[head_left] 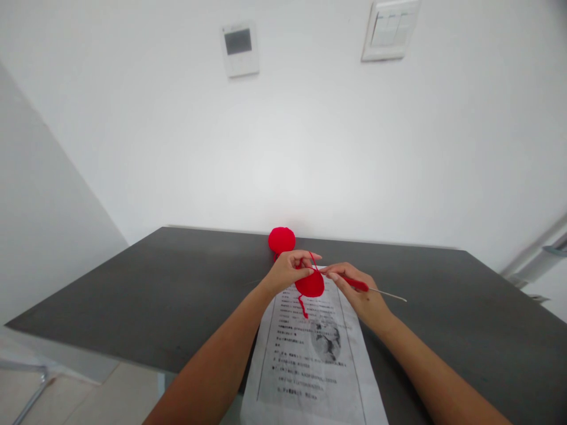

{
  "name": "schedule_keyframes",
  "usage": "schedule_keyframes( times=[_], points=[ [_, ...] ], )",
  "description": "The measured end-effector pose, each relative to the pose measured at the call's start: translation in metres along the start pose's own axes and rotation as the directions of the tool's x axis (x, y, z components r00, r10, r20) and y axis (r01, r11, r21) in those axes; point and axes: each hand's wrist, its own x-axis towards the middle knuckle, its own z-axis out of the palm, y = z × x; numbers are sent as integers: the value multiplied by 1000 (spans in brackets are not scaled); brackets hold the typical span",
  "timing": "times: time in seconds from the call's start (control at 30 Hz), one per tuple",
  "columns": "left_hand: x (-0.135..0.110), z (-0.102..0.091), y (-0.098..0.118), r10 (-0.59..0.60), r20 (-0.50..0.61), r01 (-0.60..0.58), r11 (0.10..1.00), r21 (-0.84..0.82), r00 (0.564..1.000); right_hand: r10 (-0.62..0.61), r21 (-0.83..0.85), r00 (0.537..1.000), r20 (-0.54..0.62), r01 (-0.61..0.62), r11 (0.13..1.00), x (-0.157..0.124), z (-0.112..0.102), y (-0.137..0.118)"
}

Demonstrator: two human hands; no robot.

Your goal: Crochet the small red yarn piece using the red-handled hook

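Observation:
My left hand [287, 271] pinches the top edge of a small round red crocheted piece [310, 285], with a red strand looped over its forefinger. My right hand [361, 293] is closed round a crochet hook [376, 289] with a red grip and a thin metal shaft; the hook's tip meets the red piece. A short yarn tail hangs below the piece. Behind my hands a red yarn ball [282, 239] rests on the dark table [133, 295] near the wall.
A printed sheet [310, 360] with text and a small picture lies under my hands and overhangs the table's near edge. On the white wall are a small control panel [240, 47] and a switch plate [390, 29].

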Motion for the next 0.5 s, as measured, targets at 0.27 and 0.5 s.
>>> schedule_keyframes(
  times=[0.27, 0.5],
  points=[
    [1, 5, -5, 32, 23, -32, 999, 11, 999, -252, -117, 968, 5, 251, 961, 2, 5, 4],
    [4, 6, -3, -114, -17, 108, 972, -206, 993, -319, -135, 947, 26, 319, 938, 2, 4, 7]
  ],
)
